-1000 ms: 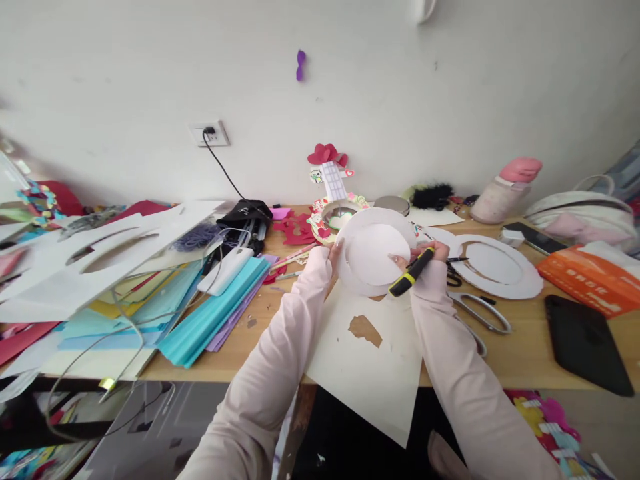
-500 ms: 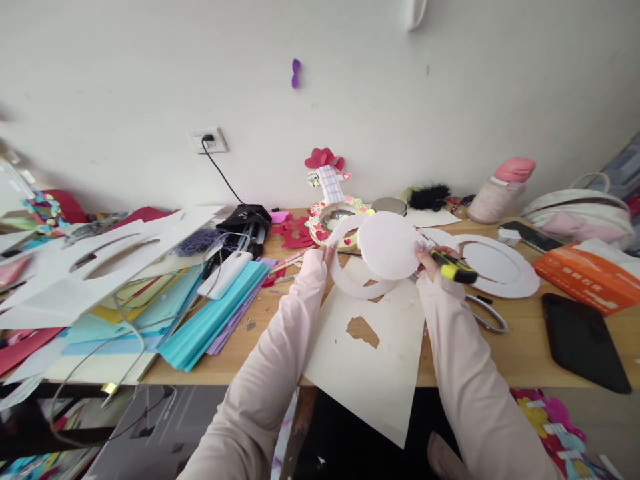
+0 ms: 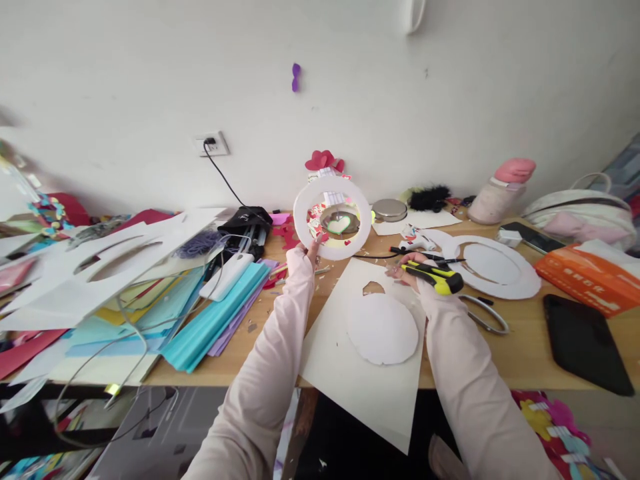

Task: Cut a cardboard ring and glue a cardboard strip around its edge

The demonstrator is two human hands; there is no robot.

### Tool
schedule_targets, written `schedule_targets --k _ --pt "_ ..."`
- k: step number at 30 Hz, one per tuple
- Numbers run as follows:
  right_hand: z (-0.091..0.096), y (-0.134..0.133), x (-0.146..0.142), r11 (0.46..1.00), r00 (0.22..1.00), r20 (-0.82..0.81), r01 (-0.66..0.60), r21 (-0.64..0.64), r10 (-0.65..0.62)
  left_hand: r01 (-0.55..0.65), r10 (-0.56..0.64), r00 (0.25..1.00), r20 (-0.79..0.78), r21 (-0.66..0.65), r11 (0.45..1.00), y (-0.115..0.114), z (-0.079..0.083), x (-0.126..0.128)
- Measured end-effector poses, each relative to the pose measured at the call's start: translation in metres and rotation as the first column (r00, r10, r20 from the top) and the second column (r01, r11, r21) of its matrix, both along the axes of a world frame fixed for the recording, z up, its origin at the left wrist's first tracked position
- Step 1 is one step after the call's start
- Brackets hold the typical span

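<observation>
My left hand (image 3: 311, 252) pinches the lower left edge of a white foam ring (image 3: 332, 217) and holds it upright above the table. Through its hole a small heart-decorated craft shows. My right hand (image 3: 411, 267) is closed around a yellow and black utility knife (image 3: 433, 276), resting on the far edge of a cream sheet (image 3: 360, 353). A white foam disc (image 3: 383, 328) lies flat on that sheet, just below my right hand.
A second white ring and disc (image 3: 493, 267) lie at the right, with scissors (image 3: 481, 315) beside them. A black tablet (image 3: 585, 343) and orange packet (image 3: 590, 280) sit far right. Teal and coloured paper (image 3: 210, 313) and cut white boards (image 3: 100, 257) crowd the left.
The disc has come out of the ring and dropped onto the cream sheet. My left hand has lifted the ring upright. My right hand has moved down and right with the knife.
</observation>
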State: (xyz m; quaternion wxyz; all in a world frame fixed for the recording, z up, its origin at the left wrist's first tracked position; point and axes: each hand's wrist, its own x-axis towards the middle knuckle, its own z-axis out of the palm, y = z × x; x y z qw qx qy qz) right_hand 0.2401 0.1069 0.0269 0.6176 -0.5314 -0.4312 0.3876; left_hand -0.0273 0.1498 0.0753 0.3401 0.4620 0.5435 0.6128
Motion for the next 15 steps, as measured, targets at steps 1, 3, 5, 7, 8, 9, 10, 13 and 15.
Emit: schedule_targets --k 1,3,5,7,8,9,10,13,15 --pt "0.001 0.000 -0.001 0.999 0.999 0.008 0.031 0.006 -0.031 -0.017 0.017 1.000 -0.008 0.005 1.000 0.001 -0.001 -0.001" --pt "0.008 -0.002 -0.003 0.997 0.997 -0.002 0.080 0.019 -0.080 -0.024 0.024 1.000 -0.014 0.018 1.000 0.004 -0.006 -0.003" --pt "0.016 -0.006 -0.007 0.994 0.993 -0.045 0.107 0.016 -0.106 -0.006 0.006 1.000 0.011 0.023 1.000 0.006 -0.010 -0.003" --pt "0.025 -0.010 -0.012 0.993 0.991 -0.075 0.114 0.000 -0.114 0.037 -0.038 0.997 0.062 0.019 0.999 0.007 -0.012 0.000" --pt "0.029 -0.012 -0.014 0.994 0.990 -0.081 0.112 -0.005 -0.112 0.060 -0.062 0.993 0.096 0.021 0.998 0.006 -0.013 0.001" --pt "0.032 -0.014 -0.015 0.994 0.990 -0.085 0.111 -0.005 -0.111 0.083 -0.086 0.987 0.133 0.027 0.996 0.006 -0.013 0.003" --pt "0.035 -0.015 -0.016 0.993 0.990 -0.088 0.114 0.001 -0.114 0.109 -0.113 0.979 0.170 0.033 0.994 0.005 -0.012 0.005" --pt "0.038 -0.017 -0.017 0.993 0.989 -0.097 0.113 0.018 -0.111 0.163 -0.174 0.946 0.275 0.062 0.985 0.000 -0.010 0.009" --pt "0.037 -0.018 -0.018 0.996 0.992 -0.098 0.088 0.030 -0.085 0.177 -0.192 0.932 0.307 0.076 0.981 -0.002 -0.009 0.010"
